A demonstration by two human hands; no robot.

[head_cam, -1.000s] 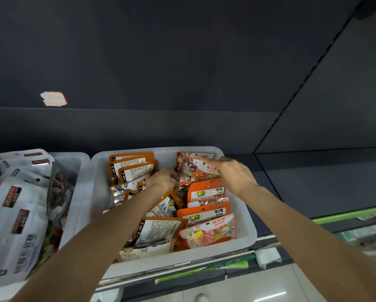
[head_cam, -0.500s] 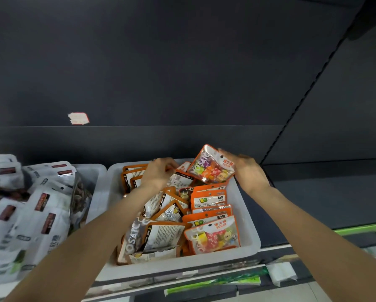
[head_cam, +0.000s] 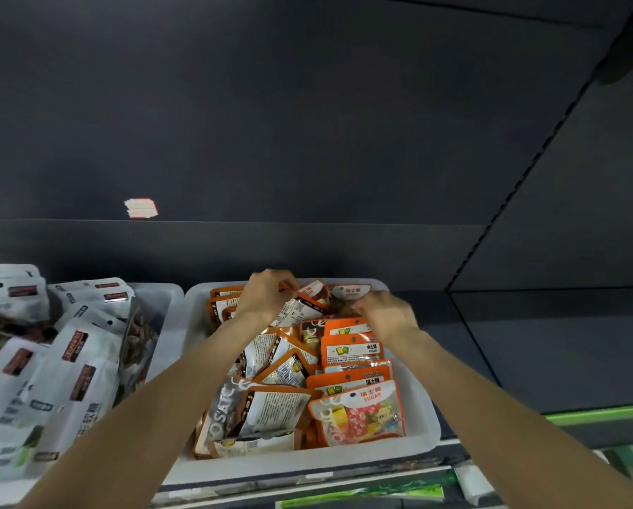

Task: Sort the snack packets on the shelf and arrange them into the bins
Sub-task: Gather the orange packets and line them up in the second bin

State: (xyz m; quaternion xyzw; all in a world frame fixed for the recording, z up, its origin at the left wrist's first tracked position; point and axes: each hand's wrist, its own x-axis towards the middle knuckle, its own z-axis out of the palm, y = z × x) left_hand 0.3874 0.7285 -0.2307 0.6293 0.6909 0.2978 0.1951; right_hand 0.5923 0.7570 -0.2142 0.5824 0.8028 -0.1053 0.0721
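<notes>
Head view: my left hand [head_cam: 267, 295] and right hand [head_cam: 384, 314] both pinch orange foil snack packets [head_cam: 307, 301] at the far end of the white plastic bin [head_cam: 423, 413], mid-sorting; next I should stand them in rows.

My left hand [head_cam: 267, 297] covers the orange packets [head_cam: 223, 303] at the back of the white bin [head_cam: 423, 409], and my right hand [head_cam: 386, 315] hides whatever its fingers hold there; left of that bin, the grey-white bags [head_cam: 50, 365] run off the picture's edge, their print too blurred to read
</notes>
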